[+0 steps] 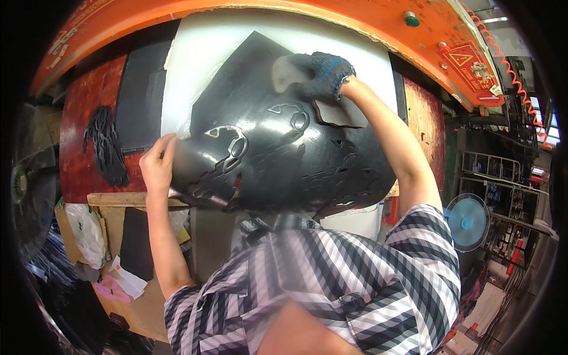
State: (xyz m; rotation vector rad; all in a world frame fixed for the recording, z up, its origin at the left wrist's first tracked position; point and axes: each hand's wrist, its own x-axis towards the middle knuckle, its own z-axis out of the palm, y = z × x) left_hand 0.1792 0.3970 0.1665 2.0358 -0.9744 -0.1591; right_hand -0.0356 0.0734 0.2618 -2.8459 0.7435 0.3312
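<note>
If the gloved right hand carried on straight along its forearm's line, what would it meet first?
Probably the orange machine beam: the gloved right hand would first pass over the white board. Depth is unclear, so it might slip beneath the beam instead.

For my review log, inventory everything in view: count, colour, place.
Cutout sheet: one, black, centre
Board: one, white, under sheet
Tabletop: one, red, left
Panels: count unclear, charcoal, left of board
Stringy bundle: one, black, on tabletop
Machine beam: one, orange, top
Knob: one, green, on beam
Coiled cord: one, orange, upper right
Fan: at least one, blue, right
Plastic bag: one, whitish, lower left
Background clutter: uncountable, mixed, both sides
Striped shirt: one, black and white, bottom
Left grip: one, bare, sheet's left edge
Right grip: one, dark glove, upper sheet
</note>
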